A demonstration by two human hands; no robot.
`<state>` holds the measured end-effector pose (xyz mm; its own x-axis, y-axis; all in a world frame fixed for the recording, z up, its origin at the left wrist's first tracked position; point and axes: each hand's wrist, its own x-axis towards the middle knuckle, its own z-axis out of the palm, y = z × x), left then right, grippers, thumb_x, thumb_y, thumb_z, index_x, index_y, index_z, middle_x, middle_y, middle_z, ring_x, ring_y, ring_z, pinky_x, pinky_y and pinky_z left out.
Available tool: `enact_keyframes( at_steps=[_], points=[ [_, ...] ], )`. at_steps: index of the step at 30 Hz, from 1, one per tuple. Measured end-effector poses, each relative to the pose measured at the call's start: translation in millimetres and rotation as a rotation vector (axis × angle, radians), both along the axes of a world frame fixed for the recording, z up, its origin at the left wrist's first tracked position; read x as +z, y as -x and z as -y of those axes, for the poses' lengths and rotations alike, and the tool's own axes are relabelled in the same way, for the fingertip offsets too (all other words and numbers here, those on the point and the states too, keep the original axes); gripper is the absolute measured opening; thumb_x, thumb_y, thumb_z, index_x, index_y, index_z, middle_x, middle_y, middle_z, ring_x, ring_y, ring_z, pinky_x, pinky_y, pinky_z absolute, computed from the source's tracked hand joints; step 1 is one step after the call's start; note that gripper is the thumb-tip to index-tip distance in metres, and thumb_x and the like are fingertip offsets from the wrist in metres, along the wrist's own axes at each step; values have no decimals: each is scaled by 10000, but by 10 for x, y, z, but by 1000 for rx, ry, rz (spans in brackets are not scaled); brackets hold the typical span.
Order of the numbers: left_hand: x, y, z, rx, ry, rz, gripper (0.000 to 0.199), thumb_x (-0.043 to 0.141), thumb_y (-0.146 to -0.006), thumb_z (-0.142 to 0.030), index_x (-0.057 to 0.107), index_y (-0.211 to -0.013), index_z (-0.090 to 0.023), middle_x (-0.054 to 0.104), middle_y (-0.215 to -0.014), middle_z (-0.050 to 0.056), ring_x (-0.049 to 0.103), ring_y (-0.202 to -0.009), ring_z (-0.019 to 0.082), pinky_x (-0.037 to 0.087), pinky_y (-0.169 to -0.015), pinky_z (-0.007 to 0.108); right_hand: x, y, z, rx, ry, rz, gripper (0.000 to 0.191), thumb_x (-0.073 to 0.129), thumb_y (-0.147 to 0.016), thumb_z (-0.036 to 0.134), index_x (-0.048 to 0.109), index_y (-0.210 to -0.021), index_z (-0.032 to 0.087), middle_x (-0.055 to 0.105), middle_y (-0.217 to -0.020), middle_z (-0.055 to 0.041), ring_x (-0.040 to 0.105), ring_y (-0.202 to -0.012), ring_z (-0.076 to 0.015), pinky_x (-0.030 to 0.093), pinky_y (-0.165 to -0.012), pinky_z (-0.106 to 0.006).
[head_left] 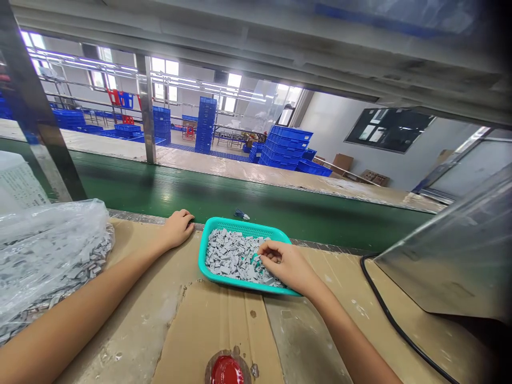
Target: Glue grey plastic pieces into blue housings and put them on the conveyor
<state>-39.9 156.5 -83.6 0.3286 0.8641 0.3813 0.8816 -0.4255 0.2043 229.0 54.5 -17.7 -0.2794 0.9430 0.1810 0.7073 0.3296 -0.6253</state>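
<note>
A teal plastic basket (245, 284) holds a heap of small grey plastic pieces (230, 256). Over the basket's right part, my right hand (285, 262) has thumb and forefinger pinched on what looks like one small grey piece, largely hidden by the fingertips. My left hand (178, 229) rests at the bench edge beside the green belt, left of the basket and apart from it. Its fingers lie loosely extended and slightly bent, with nothing seen in them. A small dark blue and white item (241, 214) lies on the belt just behind the basket.
At left, a clear plastic bag (60, 240) full of grey pieces lies on the bench. A red round dish (227, 369) sits on cardboard in front. A black cable (394, 320) and a metal housing (452, 256) are at right. The green conveyor belt (312, 210) runs across behind.
</note>
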Motion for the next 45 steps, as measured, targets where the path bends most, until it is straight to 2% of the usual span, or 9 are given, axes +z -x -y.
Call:
enact_keyframes(
  at_steps=[3, 7, 10, 16, 23, 28, 34, 39, 45],
  points=[
    [-7, 2, -11, 2, 0, -5, 393, 303, -801, -278, 558, -1035, -93, 538, -1018, 126, 480, -946, 240, 393, -847, 369, 11, 17, 16, 30, 7, -23, 92, 464, -658, 149, 551, -634, 168, 509, -581, 7, 460, -536, -113, 405, -511, -242],
    [9, -6, 0, 14, 7, -11, 398, 304, -797, -278, 557, -1042, -92, 535, -1036, 131, 477, -957, 247, 395, -849, 378, 13, 11, 26, 61, 48, -80, 83, 472, -662, 154, 555, -668, 156, 560, -673, -19, 511, -584, -114, 444, -548, -236],
    [31, -13, 14, 25, 20, -13, 407, 302, -795, -279, 556, -1047, -84, 536, -1047, 134, 482, -960, 248, 396, -854, 376, 22, 17, 33, 47, 110, -144, 60, 517, -657, 187, 561, -668, 148, 568, -655, -27, 533, -576, -124, 454, -544, -244],
    [60, -21, 30, 13, 56, -27, 436, 278, -802, -278, 520, -1102, -75, 507, -1158, 131, 470, -1045, 234, 374, -905, 345, 140, 161, 136, 91, 222, -229, 25, 544, -640, 169, 542, -656, 150, 535, -647, -11, 504, -558, -107, 432, -531, -234],
    [77, -22, 39, 18, 74, -43, 463, 265, -802, -283, 499, -1128, -53, 481, -1207, 140, 437, -1105, 239, 343, -942, 342, 266, 294, 267, 235, 240, -85, 60, 487, -659, 97, 511, -656, 152, 483, -636, 15, 421, -557, -80, 364, -516, -197],
    [86, -22, 46, 9, 76, -50, 457, 259, -803, -276, 490, -1138, -69, 476, -1217, 125, 439, -1107, 225, 346, -942, 332, 310, 305, 302, 244, 216, -13, 81, 474, -684, 102, 531, -706, 154, 509, -677, 6, 434, -564, -79, 374, -523, -192],
    [79, -21, 42, 14, 78, -41, 458, 260, -803, -278, 490, -1131, -57, 477, -1212, 137, 432, -1108, 239, 340, -943, 350, 378, 342, 369, 199, 217, 72, 78, 492, -661, 96, 542, -674, 154, 504, -613, 11, 446, -539, -88, 381, -500, -193],
    [82, -22, 46, 33, 78, -21, 445, 269, -799, -294, 516, -1097, -74, 494, -1168, 139, 464, -1053, 236, 368, -910, 340, 357, 359, 383, 208, 135, 174, 111, 466, -656, 79, 526, -614, 163, 478, -545, 24, 420, -509, -89, 343, -468, -191],
    [82, -20, 44, 29, 89, -5, 444, 267, -799, -299, 510, -1101, -82, 485, -1173, 138, 463, -1054, 234, 369, -909, 337, 358, 373, 391, 253, 52, 255, 147, 436, -662, 51, 512, -612, 167, 491, -572, 24, 412, -525, -89, 322, -484, -190]
  ],
)
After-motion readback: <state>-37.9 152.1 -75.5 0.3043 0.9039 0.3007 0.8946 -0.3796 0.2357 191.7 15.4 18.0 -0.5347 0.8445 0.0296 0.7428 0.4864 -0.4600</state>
